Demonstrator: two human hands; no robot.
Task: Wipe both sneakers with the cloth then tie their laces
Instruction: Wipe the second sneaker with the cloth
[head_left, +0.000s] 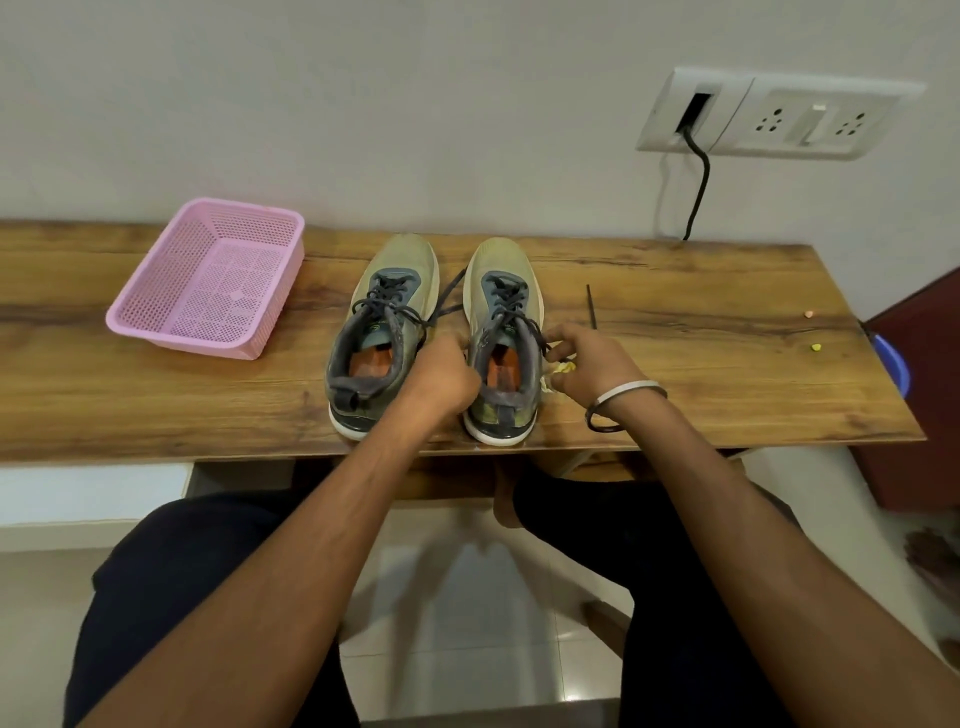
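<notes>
- Both sneakers sit side by side mid tabletop, toes to the wall: left sneaker, right sneaker.
- Looks like I'm on the lacing step, working the right one.
- My left hand is curled shut between the shoes, probably on a lace end, can't actually see it.
- My right hand pinches the dark lace at the collar, with the yellowish cloth bunched under it.
- Next up I'd guess: cross the ends and pull snug. The left sneaker's laces look loose too.
</notes>
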